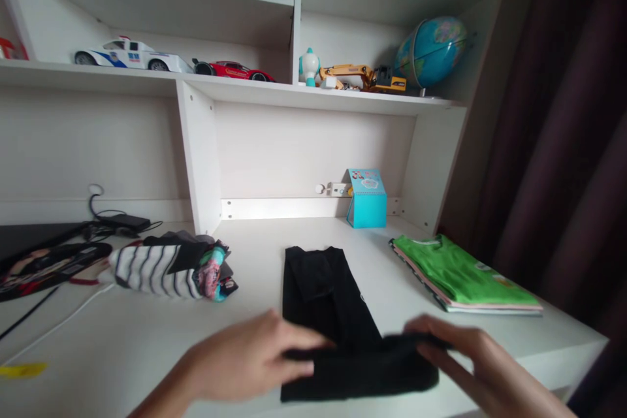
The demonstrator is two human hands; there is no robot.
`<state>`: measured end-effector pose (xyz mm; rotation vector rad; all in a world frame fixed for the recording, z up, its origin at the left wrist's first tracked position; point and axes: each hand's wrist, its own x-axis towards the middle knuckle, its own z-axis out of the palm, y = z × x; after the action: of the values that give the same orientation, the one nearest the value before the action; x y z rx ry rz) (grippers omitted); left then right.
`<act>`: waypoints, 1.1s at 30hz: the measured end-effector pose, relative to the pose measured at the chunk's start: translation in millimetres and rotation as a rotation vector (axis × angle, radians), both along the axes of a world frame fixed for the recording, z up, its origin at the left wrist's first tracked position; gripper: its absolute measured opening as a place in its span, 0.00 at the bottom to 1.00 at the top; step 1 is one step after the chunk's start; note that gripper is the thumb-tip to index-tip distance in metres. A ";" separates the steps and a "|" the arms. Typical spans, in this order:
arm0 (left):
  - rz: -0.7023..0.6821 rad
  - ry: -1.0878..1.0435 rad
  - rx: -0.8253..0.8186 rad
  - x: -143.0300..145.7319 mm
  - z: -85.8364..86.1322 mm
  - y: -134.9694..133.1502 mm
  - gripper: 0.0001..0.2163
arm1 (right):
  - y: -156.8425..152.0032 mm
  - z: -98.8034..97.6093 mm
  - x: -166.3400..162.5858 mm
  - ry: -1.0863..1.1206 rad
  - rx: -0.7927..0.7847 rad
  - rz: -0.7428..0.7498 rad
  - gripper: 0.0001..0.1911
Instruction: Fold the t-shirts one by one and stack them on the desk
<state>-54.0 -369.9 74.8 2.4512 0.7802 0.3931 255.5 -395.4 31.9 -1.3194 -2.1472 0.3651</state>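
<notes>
A black shirt (321,320) lies on the white desk in front of me, its sides folded in to form a long strip. Its neck end points toward the back of the desk. My left hand (259,356) is at the left of the near end, thumb and fingers closed on the cloth. On the opposite side, my right hand (465,356) pinches the right corner of that end, which is raised a little and blurred. The near band of cloth spreads wider than the strip behind it.
Folded shirts with a green one on top (455,268) are stacked at the right. Left of the black shirt lies a bundle of striped and patterned clothes (166,268), near cables and a black adapter (125,221). A blue desk calendar (368,206) stands behind, below toy-filled shelves (255,88).
</notes>
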 end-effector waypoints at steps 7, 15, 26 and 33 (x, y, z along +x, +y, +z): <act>0.544 -0.228 -0.083 15.1 -54.6 186.1 0.08 | 196.8 -19.8 -41.1 0.001 -0.097 -0.283 0.06; 0.558 -0.211 -0.156 0.7 -94.0 240.3 0.10 | 263.4 -70.8 -51.5 -0.002 -0.137 -0.372 0.07; 0.750 -0.140 0.036 0.7 -134.3 258.2 0.10 | 270.2 -104.8 -54.5 -0.009 -0.048 -0.490 0.06; 0.705 -0.311 0.182 6.9 -79.6 246.4 0.10 | 252.6 -38.4 -43.7 0.167 0.133 -0.468 0.08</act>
<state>-47.0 -123.6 -4.8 2.1151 1.5017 1.1117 211.9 -142.8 -6.5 -1.5953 -1.6326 0.1319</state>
